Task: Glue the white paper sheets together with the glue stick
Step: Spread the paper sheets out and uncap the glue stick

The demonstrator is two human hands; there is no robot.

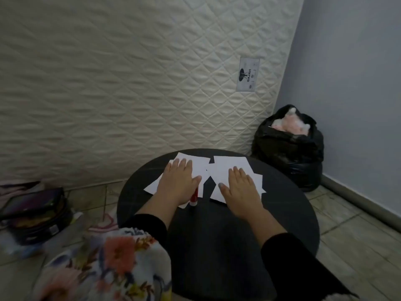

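Note:
Two loose piles of white paper sheets lie on the far half of a round black table (217, 246). My left hand (179, 181) rests flat, fingers together, on the left pile (198, 165). My right hand (239, 185) lies flat on the right pile (225, 165). A red glue stick (193, 198) with a white end lies on the table just under my left hand's thumb side, partly hidden by the hand. Neither hand grips anything.
A quilted white mattress (130, 83) stands upright behind the table. A full black rubbish bag (288, 148) sits in the corner at the right. A dark bag (34, 213) and clutter lie on the tiled floor at the left. Floral fabric (112, 263) covers my lap.

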